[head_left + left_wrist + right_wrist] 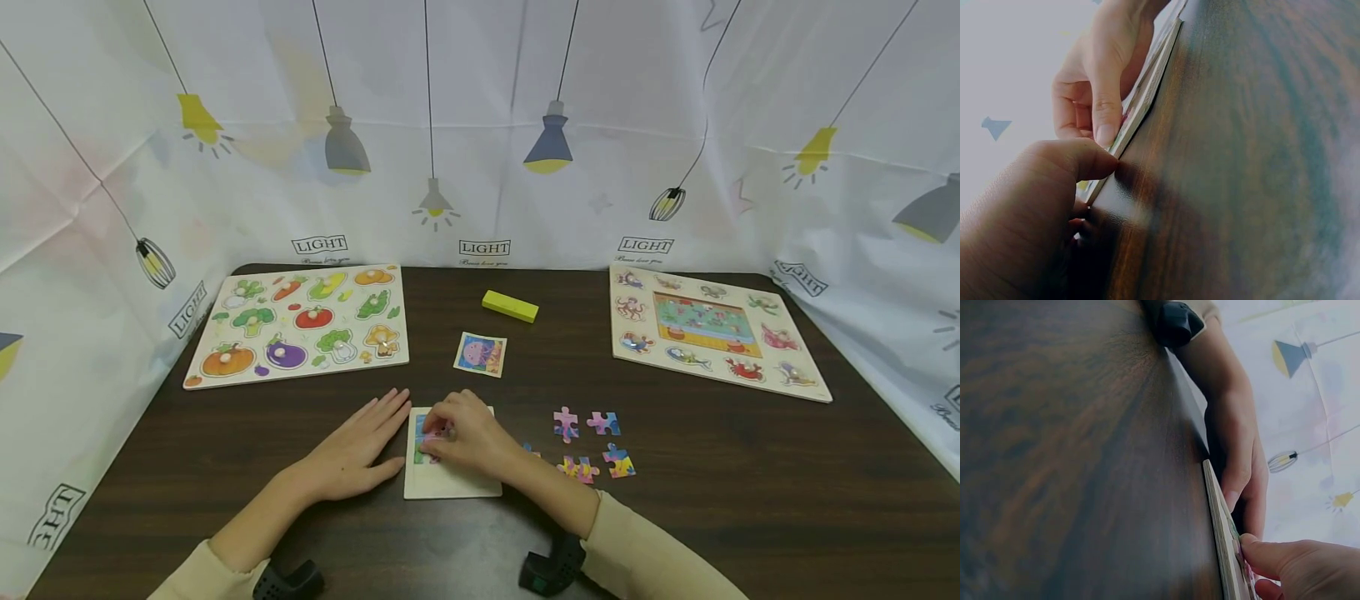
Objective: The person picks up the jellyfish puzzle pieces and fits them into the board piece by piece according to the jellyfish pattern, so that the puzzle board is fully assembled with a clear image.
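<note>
A small pale puzzle board (453,485) lies in front of me, with joined jigsaw pieces (420,428) in its upper left part. My left hand (358,450) lies flat with straight fingers, its fingertips and thumb at the board's left edge; the left wrist view shows the thumb (1099,160) touching that edge. Over the pieces, my right hand (468,435) bends its fingers and thumb to pinch a jigsaw piece at the board's surface, mostly hidden by the fingers. Right of the board lie several loose jigsaw pieces (566,425), one partly behind the right forearm.
A small picture card (480,355) lies beyond the board, and a yellow-green block (510,306) behind it. A vegetable puzzle board (348,319) stands back left, a sea-animal puzzle board (686,359) back right. A lamp-patterned white cloth (480,192) hangs around the dark table (712,492).
</note>
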Action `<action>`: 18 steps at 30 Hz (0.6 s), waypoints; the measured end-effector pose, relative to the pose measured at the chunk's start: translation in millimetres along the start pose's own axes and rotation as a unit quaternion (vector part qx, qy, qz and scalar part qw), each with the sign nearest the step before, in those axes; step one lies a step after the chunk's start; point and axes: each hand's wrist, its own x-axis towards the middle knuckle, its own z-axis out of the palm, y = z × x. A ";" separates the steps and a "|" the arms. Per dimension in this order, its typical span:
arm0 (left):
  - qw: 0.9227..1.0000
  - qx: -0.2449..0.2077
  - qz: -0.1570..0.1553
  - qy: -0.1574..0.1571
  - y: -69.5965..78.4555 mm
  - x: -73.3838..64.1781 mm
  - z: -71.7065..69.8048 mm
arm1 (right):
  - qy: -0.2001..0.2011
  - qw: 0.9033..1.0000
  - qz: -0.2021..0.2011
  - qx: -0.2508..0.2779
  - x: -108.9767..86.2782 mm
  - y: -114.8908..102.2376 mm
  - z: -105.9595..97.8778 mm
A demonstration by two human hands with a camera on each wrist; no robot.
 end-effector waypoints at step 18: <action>1.000 0.005 0.000 0.005 -0.9 0.1 1.6 | -0.017 1.000 0.007 0.001 3.1 3.4 0.0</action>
